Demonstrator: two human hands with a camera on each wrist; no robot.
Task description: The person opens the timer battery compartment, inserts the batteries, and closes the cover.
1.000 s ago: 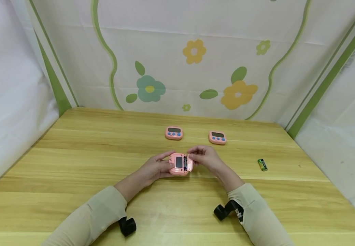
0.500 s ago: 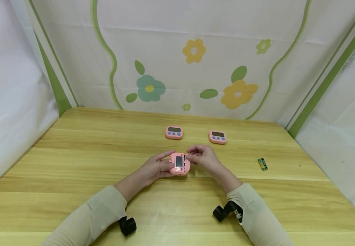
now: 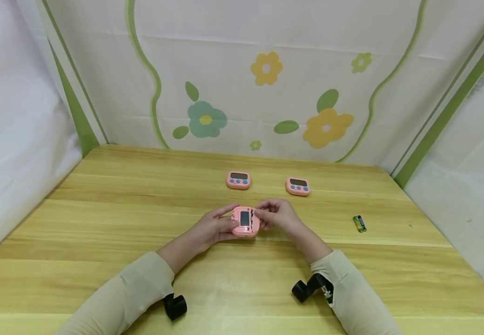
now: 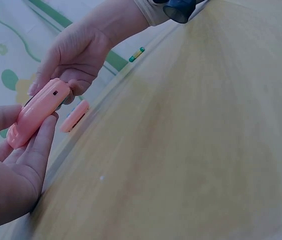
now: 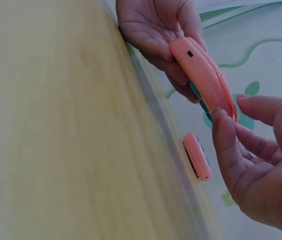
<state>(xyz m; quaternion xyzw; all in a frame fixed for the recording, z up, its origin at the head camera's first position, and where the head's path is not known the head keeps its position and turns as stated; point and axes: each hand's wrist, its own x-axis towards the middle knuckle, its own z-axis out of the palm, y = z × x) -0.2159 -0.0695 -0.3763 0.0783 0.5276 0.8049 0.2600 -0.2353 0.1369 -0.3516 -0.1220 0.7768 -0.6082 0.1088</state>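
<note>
Both hands hold a pink digital timer [image 3: 245, 222] up over the middle of the table, its back facing up. My left hand [image 3: 211, 229] grips its left side, thumb on the back and fingers beneath. From the right, my right hand [image 3: 280, 216] pinches the opposite edge, with the thumb at the battery cover. That cover [image 3: 256, 224] lies over the compartment, and a dark slit shows along its inner side. In the right wrist view, blue buttons [image 5: 195, 90] point down on the timer's underside. The batteries inside are hidden.
Two more pink timers stand behind the hands, one at centre [image 3: 238, 180] and one to the right [image 3: 298, 186], buttons up. Green batteries [image 3: 359, 224] lie side by side at the right on the wooden table [image 3: 242, 288]. A flowered cloth [image 3: 233, 70] hangs along the back.
One second ago the battery cover stood swung outward with the compartment exposed; the right hand has folded it in over the compartment. The left hand has kept its grip.
</note>
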